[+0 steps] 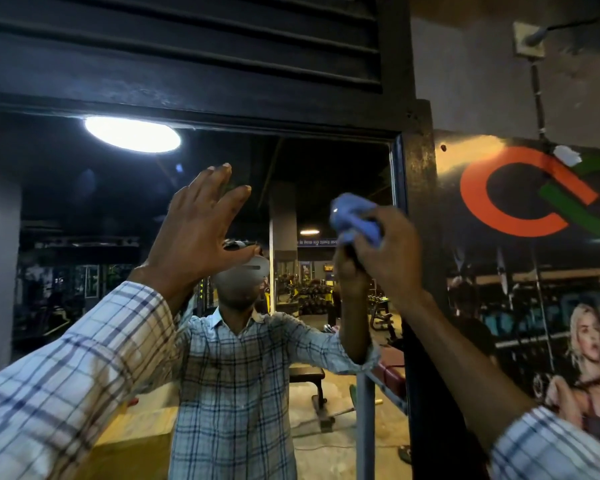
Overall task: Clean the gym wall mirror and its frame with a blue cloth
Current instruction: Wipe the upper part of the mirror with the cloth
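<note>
Nearest to me are my two plaid sleeves (84, 358), both reaching up toward the mirror (84, 202). My left hand (194, 230) is raised in front of the middle of the mirror, palm toward the glass, fingers straight and a little spread. I cannot tell whether it touches the glass.

My right hand (385, 251) is up by the mirror's right edge, its fingers curled tight round the blue cloth (355, 220). The cloth is a soft, pale blue-violet wad, bunched and creased, bulging out of the top and left of my grip. It sits high on the mirror's right side, just beside the frame (420, 209), and seems to lie against the glass, where the reflected hand comes up to meet it.

The frame is dark and worn, with dull scuffed patches on the upright along the mirror's right side. A dark crossbar runs along the mirror's top, and above that is a black slatted panel (187, 46).

In the mirror I see my own plaid shirt, a bright oval lamp (132, 134) near the top left, and a dim gym floor with benches and racks behind me. To the right of the mirror, past the frame, the wall carries a poster (520, 278) with an orange and green logo.
</note>
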A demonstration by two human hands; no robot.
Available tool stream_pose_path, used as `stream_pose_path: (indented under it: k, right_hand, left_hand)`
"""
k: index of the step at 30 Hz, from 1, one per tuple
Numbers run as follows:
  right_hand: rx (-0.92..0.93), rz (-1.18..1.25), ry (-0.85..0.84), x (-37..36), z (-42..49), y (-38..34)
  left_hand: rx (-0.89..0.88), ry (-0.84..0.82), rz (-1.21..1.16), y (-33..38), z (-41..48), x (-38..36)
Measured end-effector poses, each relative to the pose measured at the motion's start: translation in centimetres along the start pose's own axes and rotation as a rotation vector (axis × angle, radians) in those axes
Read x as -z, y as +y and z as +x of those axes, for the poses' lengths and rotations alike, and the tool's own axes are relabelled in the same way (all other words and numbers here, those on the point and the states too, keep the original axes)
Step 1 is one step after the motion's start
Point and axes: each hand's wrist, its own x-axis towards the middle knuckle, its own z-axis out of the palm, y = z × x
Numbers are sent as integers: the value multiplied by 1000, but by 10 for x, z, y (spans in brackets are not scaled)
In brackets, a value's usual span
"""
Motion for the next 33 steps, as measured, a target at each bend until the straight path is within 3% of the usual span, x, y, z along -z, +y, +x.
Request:
stream_pose_path:
  k: [1, 2, 3, 6, 7, 9, 11, 12, 13, 14, 17, 18, 19, 22, 23, 24, 27, 28, 30, 33]
  right_hand:
    - [-128, 17, 165, 2, -4, 3]
    - [-160, 32, 213, 1, -14, -1]
    - [-74, 40, 138, -5, -29, -6]
    - [362, -62, -411, -13, -75, -12]
    - [427, -121, -460, -10, -73, -5]
    - [229, -91, -255, -3, -55, 7]
    - [-118, 5, 131, 2, -38, 7]
    - [-218, 40, 239, -3, -37, 2]
    - [-217, 54, 232, -13, -41, -7]
    - [-120, 50, 115, -24, -49, -19]
    - [461, -80, -420, -40, -68, -34]
    - [524, -94, -465, -38, -57, -32]
    - [458, -61, -391, -36, -43, -30]
    - [-98, 147, 103, -33, -13, -39]
    - [-157, 176, 157, -41, -14, -47]
    - [-89, 185, 102, -49, -20, -57]
    - [530, 51, -458, -71, -53, -77]
    - [629, 11, -555, -71, -52, -76]
    - [508, 46, -397, -69, -30, -71]
    - [-18, 169, 72, -66, -9, -73]
  left_hand:
    - [2, 3, -3, 0, -1, -1]
    - [7, 4, -5, 0, -1, -1]
    - [12, 3, -5, 0, -1, -2]
    - [14, 1, -1, 0, -4, -2]
    - [12, -2, -1, 0, -6, -1]
    - [7, -6, -4, -2, -10, -1]
    - [17, -13, -6, -3, -14, 0]
    - [22, -16, -8, -4, -15, 1]
    - [27, -15, -7, -5, -17, 2]
    - [29, -18, -3, -7, -18, 3]
    - [38, -16, 10, -16, -23, 5]
    - [40, -17, 16, -20, -25, 6]
    - [38, -21, 22, -24, -27, 7]
    - [48, -29, 23, -32, -35, 8]
    - [55, -28, 25, -33, -37, 8]
    - [59, -27, 32, -33, -38, 8]
    - [63, -26, 50, -40, -41, 11]
    - [73, -22, 44, -44, -43, 13]
    - [80, -11, 15, -53, -49, 17]
    - [80, 4, 0, -63, -59, 22]
